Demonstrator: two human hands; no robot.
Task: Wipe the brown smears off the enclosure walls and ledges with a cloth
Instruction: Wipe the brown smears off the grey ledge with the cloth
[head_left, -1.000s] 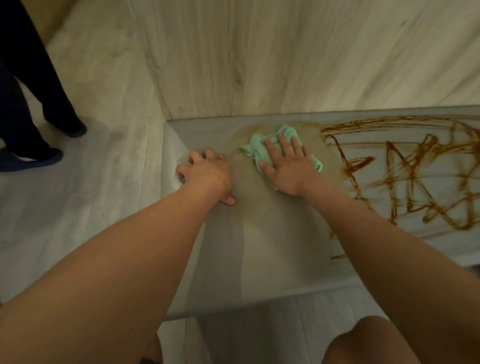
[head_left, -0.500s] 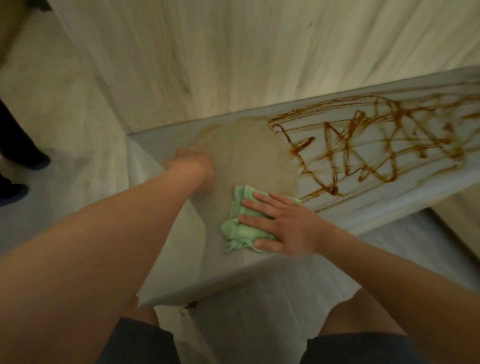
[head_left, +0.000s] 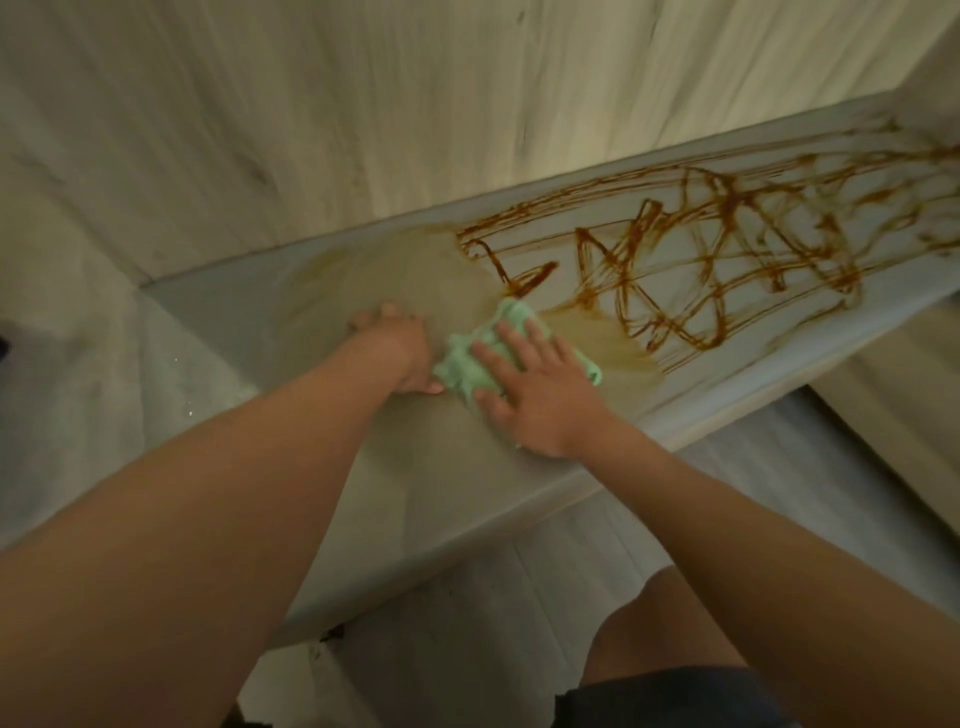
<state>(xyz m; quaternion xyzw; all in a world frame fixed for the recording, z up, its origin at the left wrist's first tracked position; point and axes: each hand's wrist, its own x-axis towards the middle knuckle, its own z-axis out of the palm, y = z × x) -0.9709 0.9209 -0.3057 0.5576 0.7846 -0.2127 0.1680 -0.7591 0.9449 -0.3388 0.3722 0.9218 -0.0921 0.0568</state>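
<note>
a person leans over a pale grey ledge (head_left: 415, 467) at the foot of a light wood-grain wall (head_left: 415, 130), both bare arms stretched out ahead. the right hand (head_left: 535, 384) lies flat on a crumpled mint-green cloth (head_left: 460, 366), fingers (head_left: 506, 340) straight and spread, palm pressing the cloth onto the top of the ledge. the cloth sits about midway across the ledge's depth, its far corner touching the near left end of the brown smears (head_left: 727, 249). the left hand (head_left: 400, 353) rests palm down on the ledge just left of the cloth, holding nothing, with its thumb close against the cloth's edge; its fingertips point towards the wall and are too foreshortened to read closely. the smears run as a tangle of dark brown loops and long lines over the right part of the ledge, up to the seam with the wall. a pale tan film (head_left: 374, 270) covers the ledge around and beyond the left hand, and another tan patch (head_left: 618, 348) spreads just right of the cloth. at the bottom of the frame are a bare knee (head_left: 639, 639), dark shorts (head_left: 665, 696) and a light floor (head_left: 519, 571).
</note>
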